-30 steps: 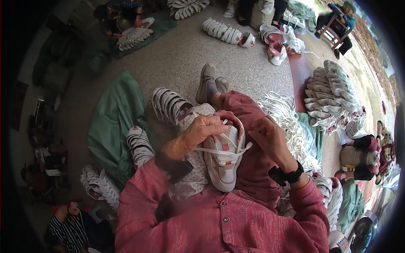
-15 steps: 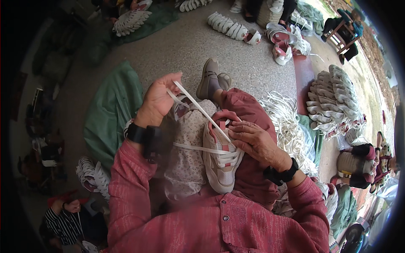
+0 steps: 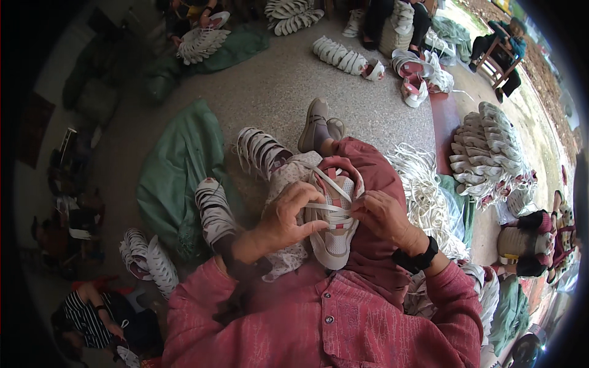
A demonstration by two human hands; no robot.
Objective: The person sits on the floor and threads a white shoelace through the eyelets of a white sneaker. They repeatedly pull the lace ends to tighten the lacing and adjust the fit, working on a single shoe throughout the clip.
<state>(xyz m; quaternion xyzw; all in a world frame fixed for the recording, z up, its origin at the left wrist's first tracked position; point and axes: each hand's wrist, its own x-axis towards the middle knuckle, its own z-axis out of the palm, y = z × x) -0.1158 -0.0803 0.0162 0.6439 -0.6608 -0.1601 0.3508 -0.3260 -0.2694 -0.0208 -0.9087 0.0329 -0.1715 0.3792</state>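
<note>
Left hand [image 3: 293, 214]: fingers [image 3: 319, 228] curled together, pinched on the flat white lace [image 3: 328, 207] where it crosses the tongue of the shoe. Right hand [image 3: 381, 214]: fingers bent inward and closed on the same lace from the other side, so the two hands meet over the eyelet rows. The pull from both sides appears to hold the lace flat and taut.

The shoe [image 3: 333, 236], white with pink trim, lies between the hands, propped on the lap against the red trouser knee [image 3: 368, 165], toe toward the chest. That likely steadies it and leaves both hands free for the lace.

Just beyond the right fingers: a loose heap of white laces [image 3: 423, 184], near enough to reach. Just beyond the left fingers: stacked white shoes [image 3: 257, 150] on the floor [image 3: 276, 92], and a green cloth [image 3: 178, 178] further out. Well apart, to the right, a tall pile of shoes [image 3: 491, 147]. A black wrist device [image 3: 418, 257] sits on the right wrist.
</note>
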